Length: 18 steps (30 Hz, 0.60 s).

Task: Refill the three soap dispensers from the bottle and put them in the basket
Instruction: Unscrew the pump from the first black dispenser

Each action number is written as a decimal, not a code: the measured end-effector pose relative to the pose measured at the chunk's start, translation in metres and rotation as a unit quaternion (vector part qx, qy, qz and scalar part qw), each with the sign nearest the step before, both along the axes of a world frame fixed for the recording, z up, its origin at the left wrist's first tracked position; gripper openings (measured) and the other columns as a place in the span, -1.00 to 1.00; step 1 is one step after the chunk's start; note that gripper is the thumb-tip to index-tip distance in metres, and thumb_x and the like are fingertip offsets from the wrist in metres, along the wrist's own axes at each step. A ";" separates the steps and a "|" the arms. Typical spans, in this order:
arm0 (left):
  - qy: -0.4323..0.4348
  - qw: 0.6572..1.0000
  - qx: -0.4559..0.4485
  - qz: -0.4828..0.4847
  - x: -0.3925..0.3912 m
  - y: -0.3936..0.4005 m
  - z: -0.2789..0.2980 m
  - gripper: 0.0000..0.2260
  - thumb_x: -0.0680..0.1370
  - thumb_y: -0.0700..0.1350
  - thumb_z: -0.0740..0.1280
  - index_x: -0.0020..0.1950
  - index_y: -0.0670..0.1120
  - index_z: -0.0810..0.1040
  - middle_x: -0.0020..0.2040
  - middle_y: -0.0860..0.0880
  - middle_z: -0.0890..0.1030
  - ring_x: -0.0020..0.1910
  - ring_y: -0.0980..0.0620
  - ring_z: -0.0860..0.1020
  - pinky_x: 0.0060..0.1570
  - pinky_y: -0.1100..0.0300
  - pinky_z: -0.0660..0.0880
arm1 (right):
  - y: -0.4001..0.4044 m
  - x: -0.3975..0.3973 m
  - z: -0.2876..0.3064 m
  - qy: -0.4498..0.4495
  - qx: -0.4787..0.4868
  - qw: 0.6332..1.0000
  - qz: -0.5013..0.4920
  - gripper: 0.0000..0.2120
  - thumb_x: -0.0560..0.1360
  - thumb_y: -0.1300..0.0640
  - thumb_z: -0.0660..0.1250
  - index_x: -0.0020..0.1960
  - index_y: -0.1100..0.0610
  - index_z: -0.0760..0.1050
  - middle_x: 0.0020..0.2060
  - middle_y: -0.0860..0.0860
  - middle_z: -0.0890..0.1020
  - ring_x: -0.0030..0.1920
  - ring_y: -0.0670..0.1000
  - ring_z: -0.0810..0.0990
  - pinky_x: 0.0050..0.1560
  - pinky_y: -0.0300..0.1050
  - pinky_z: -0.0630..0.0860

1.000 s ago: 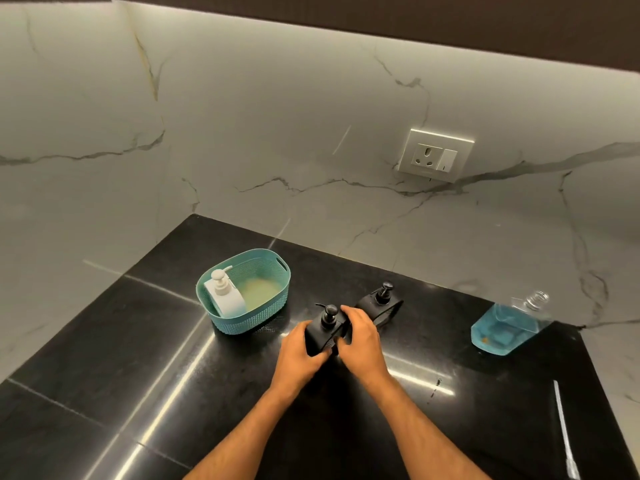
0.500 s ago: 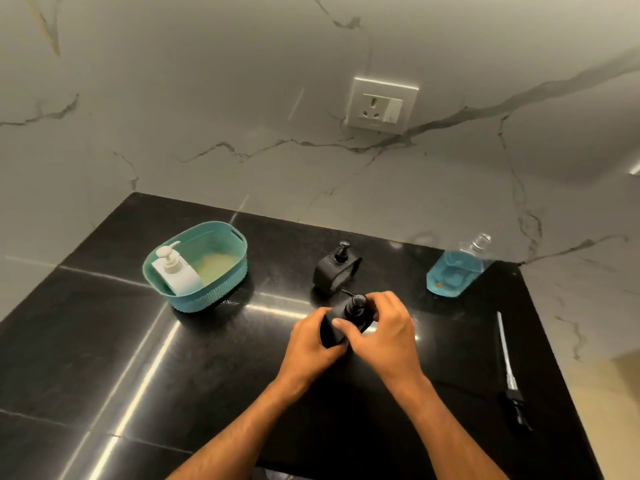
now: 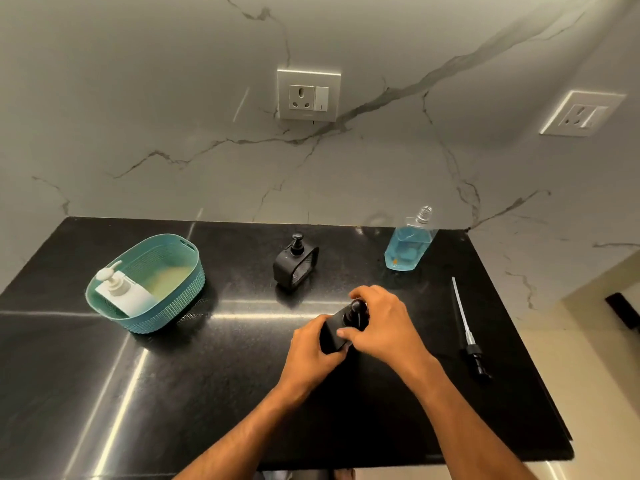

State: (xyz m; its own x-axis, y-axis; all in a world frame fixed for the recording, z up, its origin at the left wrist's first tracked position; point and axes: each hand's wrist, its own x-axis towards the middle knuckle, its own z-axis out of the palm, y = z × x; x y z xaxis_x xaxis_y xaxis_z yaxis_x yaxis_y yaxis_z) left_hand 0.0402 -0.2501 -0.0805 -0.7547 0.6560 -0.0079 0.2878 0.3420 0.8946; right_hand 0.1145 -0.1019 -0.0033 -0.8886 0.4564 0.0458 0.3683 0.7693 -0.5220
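From the head camera, both hands meet over a black soap dispenser that stands on the near middle of the black countertop. The left hand wraps its curled fingers and thumb round the dispenser's body from the left, gripping it. The right hand arches over the top, its fingers and thumb curled round the black pump head, which shows between them. A second black dispenser stands upright farther back, apart from the hands, with its pump on. To the left sits a teal basket, and a white dispenser lies tilted inside it against the near left wall. At the back right stands the clear bottle, its neck uncapped, partly filled with blue liquid. A loose black pump with a long tube lies flat on the countertop to the right of the hands, well apart from the bottle. Two wall sockets are set in the marble backsplash.
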 end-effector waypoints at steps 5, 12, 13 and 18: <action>0.001 1.000 -0.008 -0.005 0.005 0.004 0.000 -0.75 0.41 -0.02 0.56 0.01 0.01 0.59 -0.14 0.10 0.65 -0.18 0.11 0.61 -0.21 0.19 0.55 | -0.008 -0.002 0.009 0.007 0.050 0.999 -0.017 -0.77 0.38 0.08 0.50 -0.05 0.09 0.51 -0.12 -0.04 0.54 -0.08 -0.02 0.57 -0.02 -0.09 0.56; 0.003 1.000 0.006 0.013 0.005 0.002 -0.004 -0.78 0.42 -0.04 0.55 -0.01 0.03 0.59 -0.16 0.10 0.66 -0.19 0.12 0.63 -0.21 0.16 0.57 | -0.009 -0.003 0.013 -0.041 0.080 0.995 -0.039 -0.60 0.35 -0.18 0.52 0.01 0.03 0.50 -0.08 -0.05 0.54 -0.06 -0.01 0.57 -0.08 -0.16 0.52; 0.007 1.000 0.003 0.014 0.005 0.003 -0.003 -0.78 0.42 -0.03 0.56 -0.02 0.03 0.59 -0.17 0.11 0.65 -0.19 0.13 0.62 -0.22 0.19 0.55 | -0.008 -0.004 0.013 -0.041 0.091 0.994 -0.038 -0.67 0.37 -0.14 0.50 -0.06 0.04 0.49 -0.12 -0.05 0.54 -0.09 -0.01 0.59 -0.15 -0.21 0.47; -0.008 1.000 -0.001 0.030 0.009 0.005 -0.007 -0.78 0.40 -0.08 0.55 -0.04 0.03 0.57 -0.17 0.09 0.65 -0.21 0.11 0.62 -0.23 0.11 0.58 | -0.008 -0.006 0.015 -0.080 0.039 0.996 0.031 -0.44 0.28 0.00 0.48 0.28 -0.02 0.52 0.12 -0.07 0.48 0.10 -0.01 0.53 0.02 -0.22 0.49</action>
State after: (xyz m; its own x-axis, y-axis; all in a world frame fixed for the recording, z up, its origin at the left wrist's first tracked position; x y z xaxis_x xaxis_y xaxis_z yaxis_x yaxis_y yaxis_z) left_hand 0.0495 -0.2455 -0.0871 -0.7925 0.6095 -0.0218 0.2518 0.3595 0.8985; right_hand 0.1087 -0.1100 0.0115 -0.9138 0.4009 -0.0656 0.3922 0.8289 -0.3989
